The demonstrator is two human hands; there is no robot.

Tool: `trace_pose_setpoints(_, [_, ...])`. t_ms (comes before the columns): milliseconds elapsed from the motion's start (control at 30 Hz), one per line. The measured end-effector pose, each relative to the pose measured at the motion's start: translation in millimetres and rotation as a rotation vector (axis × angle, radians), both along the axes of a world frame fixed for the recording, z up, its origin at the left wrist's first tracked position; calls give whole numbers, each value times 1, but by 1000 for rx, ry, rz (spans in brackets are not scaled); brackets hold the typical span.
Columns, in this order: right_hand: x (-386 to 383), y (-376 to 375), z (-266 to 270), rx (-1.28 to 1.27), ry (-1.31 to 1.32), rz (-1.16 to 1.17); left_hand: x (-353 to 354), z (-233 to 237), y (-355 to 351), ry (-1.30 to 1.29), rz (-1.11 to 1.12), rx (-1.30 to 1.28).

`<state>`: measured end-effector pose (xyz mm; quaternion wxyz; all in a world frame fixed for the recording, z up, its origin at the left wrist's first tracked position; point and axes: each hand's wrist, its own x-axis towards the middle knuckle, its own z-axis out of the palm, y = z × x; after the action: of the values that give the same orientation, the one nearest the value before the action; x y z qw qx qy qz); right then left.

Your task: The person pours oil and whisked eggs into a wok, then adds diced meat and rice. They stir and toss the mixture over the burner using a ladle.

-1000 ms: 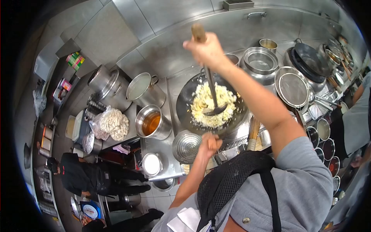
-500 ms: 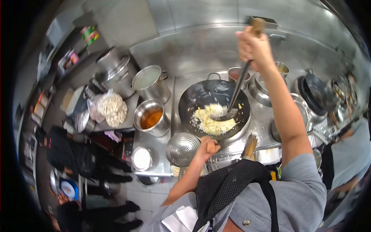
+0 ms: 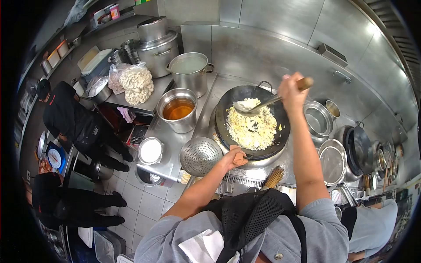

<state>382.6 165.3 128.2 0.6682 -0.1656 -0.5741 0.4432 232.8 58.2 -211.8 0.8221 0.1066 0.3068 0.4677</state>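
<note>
Steel range point(image 3: 209, 127) carries black, round metal wok point(image 3: 242, 93): probably heavy, hot; best held at near edge, where left hand point(image 3: 231, 159) clasps folded brown cloth point(image 3: 239, 156). Wood-handled metal ladle point(image 3: 269, 101): likely stiff; right hand's point(image 3: 292, 92) fingers wrap wooden end. Yellow-white grainy food point(image 3: 253, 130) inside wok: looks soft, loose.

A silver, panelled stainless-steel wall point(image 3: 280, 44), bright with glare point(image 3: 371, 29) at upper right, stands behind a shiny steel surface point(image 3: 172, 142). Pale grey tiled floor point(image 3: 141, 206) shows at lower left; a long metal shelf point(image 3: 127, 18) runs upper left.
</note>
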Motion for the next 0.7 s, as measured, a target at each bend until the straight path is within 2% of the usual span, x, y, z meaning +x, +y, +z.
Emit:
trace_pose_setpoints(67, [-8, 19, -61, -111, -50, -16, 1, 5, -1, 10, 8, 0])
trace_pose_setpoints(100, [-8, 20, -57, -114, -47, -18, 1, 12, -3, 19, 22, 12])
trace_pose_setpoints(133, [-8, 27, -37, -129, -138, -82, 1, 33, -12, 50, 54, -28])
trace_pose_setpoints(167, [-7, 27, -26, -170, -229, -150, 2, 26, -14, 44, 57, -44])
trace_pose_setpoints(200, [-7, 17, -3, -243, -220, -86, 1, 11, -14, 25, 38, -44])
trace_pose_setpoints(267, [-5, -10, 42, -211, -194, 27, 1, 13, -7, -55, 46, -38])
trace_pose_setpoints(333, [-3, -41, 55, -146, -154, 64, 1, 6, -2, -34, 20, -22])
trace_pose_setpoints(367, [-5, -33, 38, -151, -155, 62, 0, 1, -1, -3, -11, -4])
trace_pose_setpoints(433, [-4, -3, -27, -225, -87, -41, 1, 1, -5, -10, -1, -22])
trace_pose_setpoints(467, [3, 16, -43, -142, -94, -47, 3, 4, -1, -23, 24, -20])
trace_pose_setpoints(567, [17, 8, 14, -196, -115, -98, 2, 0, 0, -49, 26, -48])
trace_pose_setpoints(633, [25, -25, 56, -127, -157, -3, 4, 0, -1, -29, 27, -61])
trace_pose_setpoints(700, [24, -46, 51, -167, -183, -85, 2, -2, 1, 1, 23, -59])
